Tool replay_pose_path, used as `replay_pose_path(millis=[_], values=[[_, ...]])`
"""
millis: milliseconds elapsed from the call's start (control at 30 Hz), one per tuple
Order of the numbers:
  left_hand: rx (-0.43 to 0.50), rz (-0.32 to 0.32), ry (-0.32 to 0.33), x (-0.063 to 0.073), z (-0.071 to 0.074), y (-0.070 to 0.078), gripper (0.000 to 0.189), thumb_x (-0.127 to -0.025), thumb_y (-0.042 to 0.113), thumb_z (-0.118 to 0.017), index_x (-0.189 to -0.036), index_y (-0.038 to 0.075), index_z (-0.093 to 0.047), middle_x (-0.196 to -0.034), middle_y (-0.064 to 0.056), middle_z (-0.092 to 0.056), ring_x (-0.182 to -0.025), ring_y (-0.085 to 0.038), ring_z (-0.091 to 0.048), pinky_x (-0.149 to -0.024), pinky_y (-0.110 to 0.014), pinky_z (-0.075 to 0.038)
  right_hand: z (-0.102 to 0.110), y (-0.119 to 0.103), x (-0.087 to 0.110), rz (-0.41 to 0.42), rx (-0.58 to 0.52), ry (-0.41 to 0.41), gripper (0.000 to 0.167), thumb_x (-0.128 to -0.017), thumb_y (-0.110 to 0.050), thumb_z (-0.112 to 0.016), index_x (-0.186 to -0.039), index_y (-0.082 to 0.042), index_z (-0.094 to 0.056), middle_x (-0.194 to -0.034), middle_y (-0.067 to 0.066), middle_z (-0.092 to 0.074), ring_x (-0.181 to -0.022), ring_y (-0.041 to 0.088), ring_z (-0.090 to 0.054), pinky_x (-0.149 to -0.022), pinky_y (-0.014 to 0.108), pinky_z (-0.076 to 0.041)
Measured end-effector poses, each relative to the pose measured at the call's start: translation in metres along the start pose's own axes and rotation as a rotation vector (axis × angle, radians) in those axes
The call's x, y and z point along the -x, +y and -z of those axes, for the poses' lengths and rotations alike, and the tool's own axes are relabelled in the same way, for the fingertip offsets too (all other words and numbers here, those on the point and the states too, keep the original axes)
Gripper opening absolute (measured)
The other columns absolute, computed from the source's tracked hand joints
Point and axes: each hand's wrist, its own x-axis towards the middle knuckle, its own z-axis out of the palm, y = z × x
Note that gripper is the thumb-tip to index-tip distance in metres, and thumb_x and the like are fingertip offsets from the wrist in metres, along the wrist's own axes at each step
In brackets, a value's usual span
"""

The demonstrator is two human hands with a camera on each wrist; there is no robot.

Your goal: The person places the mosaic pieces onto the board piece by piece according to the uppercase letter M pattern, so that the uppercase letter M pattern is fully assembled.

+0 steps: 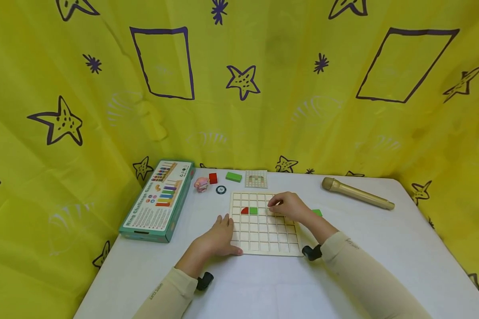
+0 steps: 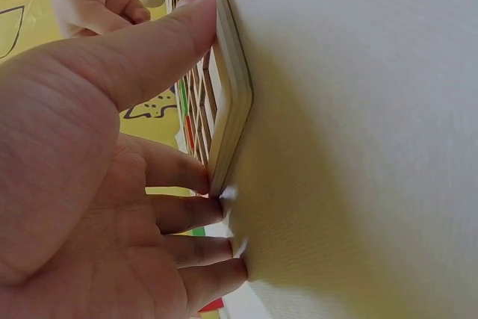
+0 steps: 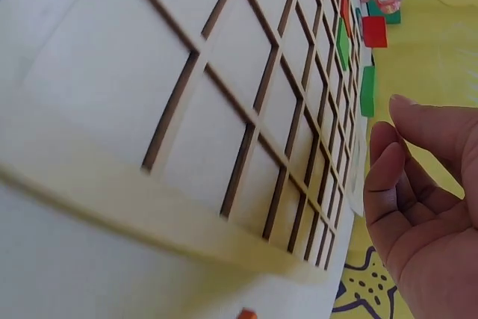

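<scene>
A pale wooden grid board (image 1: pixel 266 253) lies on the white table, with a red quarter-round piece (image 1: pixel 245 211) and a green square piece (image 1: pixel 253 211) side by side in its cells. My left hand (image 1: pixel 219 237) rests at the board's left front corner. Its thumb lies on the rim, and its fingers (image 2: pixel 196 214) reach along the edge to the tabletop. Above the right part of the board hovers my right hand (image 1: pixel 290 207), its fingers loosely bent and the thumb close to the index finger. No piece shows between those fingertips (image 3: pixel 386 166).
Behind the board lie a patterned card (image 1: pixel 256 179), a green block (image 1: pixel 233 177), a red block (image 1: pixel 213 178), a pink figurine (image 1: pixel 201 184) and a round disc (image 1: pixel 221 189). A game box (image 1: pixel 157 199) is at left, a gold microphone (image 1: pixel 357 193) at right. Another green piece (image 1: pixel 317 212) sits beside the right forearm.
</scene>
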Motion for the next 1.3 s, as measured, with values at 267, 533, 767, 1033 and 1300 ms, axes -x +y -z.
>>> replay_pose_path(millis=[267,533,767,1033,1300], values=[[0.001,0.001,-0.004,-0.001,0.0,0.0,0.105,-0.083,0.05,-0.079,-0.152,-0.01,-0.03,-0.161,-0.026,-0.023,-0.149,-0.045,-0.018,-0.118,-0.048,-0.027,0.019,0.011,0.019,0.019,0.046,0.007,0.013,-0.095,-0.014,-0.071,-0.104,-0.006,-0.076,-0.097,0.002,-0.07,-0.084,0.019,-0.06,-0.073,0.034,-0.051],[-0.009,0.005,-0.004,-0.002,0.0,0.0,0.106,-0.082,0.053,-0.079,-0.152,-0.01,-0.031,-0.161,-0.026,-0.024,-0.149,-0.044,-0.018,-0.117,-0.048,-0.028,0.033,0.033,0.033,-0.011,0.072,0.032,0.012,-0.094,-0.014,-0.072,-0.101,-0.006,-0.076,-0.096,0.003,-0.07,-0.083,0.02,-0.06,-0.071,0.033,-0.051],[-0.027,0.003,-0.004,-0.003,-0.001,-0.001,0.106,-0.082,0.054,-0.078,-0.152,-0.01,-0.031,-0.161,-0.025,-0.024,-0.149,-0.044,-0.019,-0.117,-0.047,-0.028,0.041,0.049,0.042,-0.034,0.088,0.044,0.012,-0.094,-0.014,-0.072,-0.102,-0.006,-0.075,-0.095,0.003,-0.07,-0.081,0.019,-0.06,-0.07,0.033,-0.051],[-0.008,0.0,-0.001,-0.001,0.001,-0.001,0.105,-0.082,0.052,-0.079,-0.152,-0.01,-0.031,-0.161,-0.026,-0.023,-0.149,-0.045,-0.018,-0.117,-0.048,-0.028,0.044,0.062,0.056,-0.071,0.12,0.052,0.015,-0.092,-0.018,-0.075,-0.102,-0.007,-0.076,-0.096,0.002,-0.069,-0.079,0.019,-0.057,-0.069,0.033,-0.05],[0.003,-0.008,0.001,0.0,0.001,-0.001,0.105,-0.082,0.052,-0.079,-0.152,-0.01,-0.031,-0.161,-0.026,-0.023,-0.149,-0.045,-0.018,-0.117,-0.049,-0.027,0.046,0.072,0.067,-0.077,0.092,0.061,0.017,-0.09,-0.018,-0.078,-0.102,-0.007,-0.076,-0.101,0.007,-0.071,-0.084,0.019,-0.06,-0.071,0.032,-0.05]])
